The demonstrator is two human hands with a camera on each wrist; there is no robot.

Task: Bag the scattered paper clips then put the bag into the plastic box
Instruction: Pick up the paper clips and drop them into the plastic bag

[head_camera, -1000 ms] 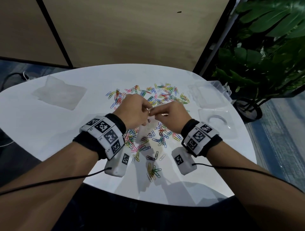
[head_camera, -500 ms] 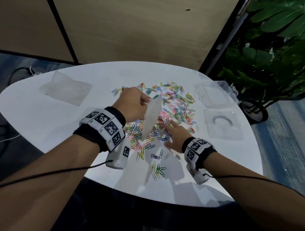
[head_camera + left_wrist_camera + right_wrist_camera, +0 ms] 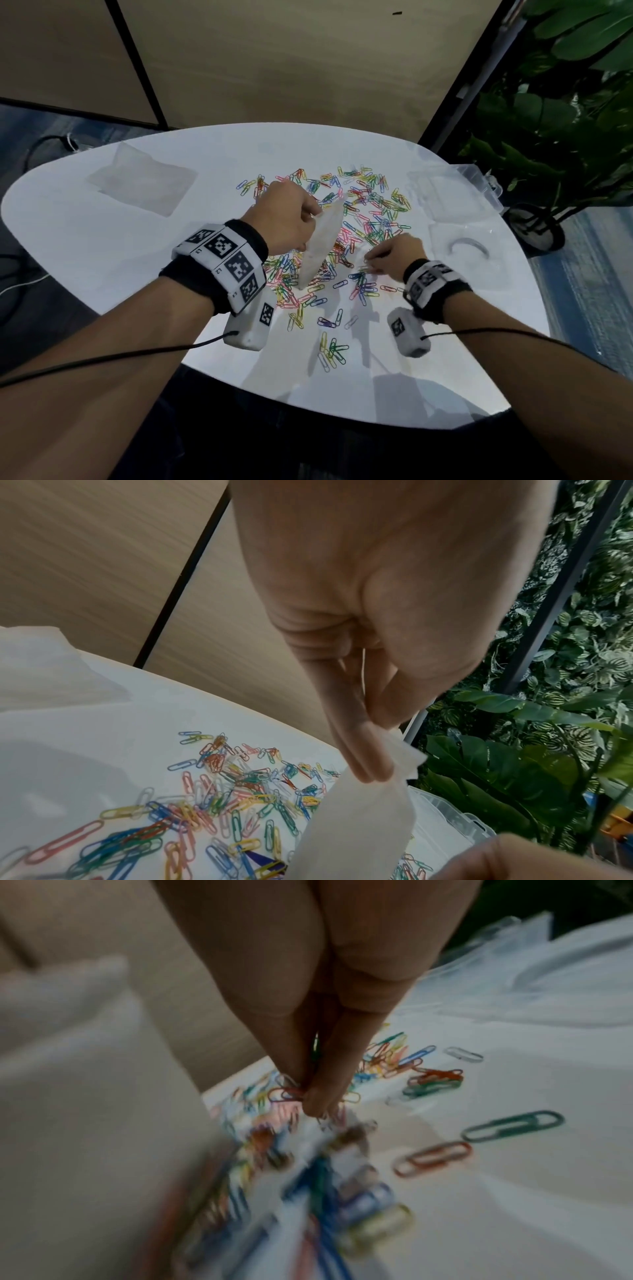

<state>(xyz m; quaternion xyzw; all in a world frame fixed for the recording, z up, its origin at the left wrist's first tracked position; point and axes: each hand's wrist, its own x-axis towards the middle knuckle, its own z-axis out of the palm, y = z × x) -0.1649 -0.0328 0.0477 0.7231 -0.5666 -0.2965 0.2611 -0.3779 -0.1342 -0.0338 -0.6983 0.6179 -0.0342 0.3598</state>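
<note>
Left hand (image 3: pixel 287 219): pinches the bag (image 3: pixel 322 246) by its rim, hanging above the desk (image 3: pixel 102 260).
Right hand (image 3: pixel 399 257): fingertips pinch paper clips (image 3: pixel 370 212) right of it.
Tip: spread the mouth wide, drop small bunches.

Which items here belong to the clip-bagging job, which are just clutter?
Job: left hand, bag it holds, right hand, paper clips, plastic box.
Lying about: flat plastic sheet, clear lid, potted plant.

Glossy coloured paper clips (image 3: pixel 356 219) lie on a smooth white bench (image 3: pixel 102 260), beside a frosted translucent plastic bag (image 3: pixel 322 246) and a clear plastic box (image 3: pixel 479 178).
</note>
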